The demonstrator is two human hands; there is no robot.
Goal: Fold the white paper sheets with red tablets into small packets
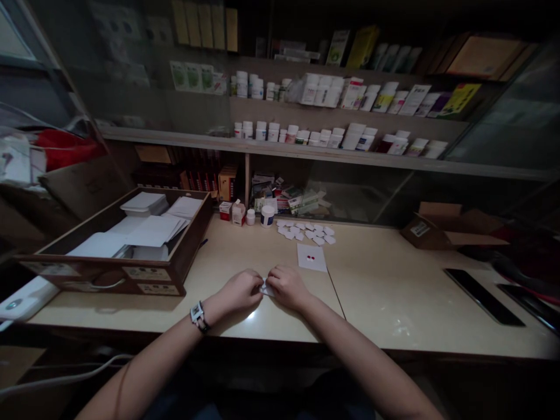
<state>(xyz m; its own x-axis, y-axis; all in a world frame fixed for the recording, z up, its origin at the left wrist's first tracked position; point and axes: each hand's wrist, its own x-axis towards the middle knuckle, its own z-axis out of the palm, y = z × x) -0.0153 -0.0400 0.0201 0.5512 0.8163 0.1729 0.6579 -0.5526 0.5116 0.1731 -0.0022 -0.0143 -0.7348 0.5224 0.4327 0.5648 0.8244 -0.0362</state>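
My left hand (240, 290) and my right hand (285, 286) meet over the counter, fingers pinched on a small folded white paper (266, 289). Most of that paper is hidden by the fingers. Just beyond my right hand lies a flat square paper sheet (305, 255) with a few small red and white pills (310, 258) on it. Farther back, several small folded paper packets (306, 231) are spread in rows. To their left stand a white pill bottle with a dark label (267, 216) and a smaller white bottle (251, 217).
A wooden drawer (186, 256) holding stacks of white paper (149, 228) sits at the left. Small medicine boxes (231, 212) stand behind. At right are an open cardboard box (450, 227) and a dark phone (483, 296). Shelves (289, 153) of bottles rise behind the counter (385, 280).
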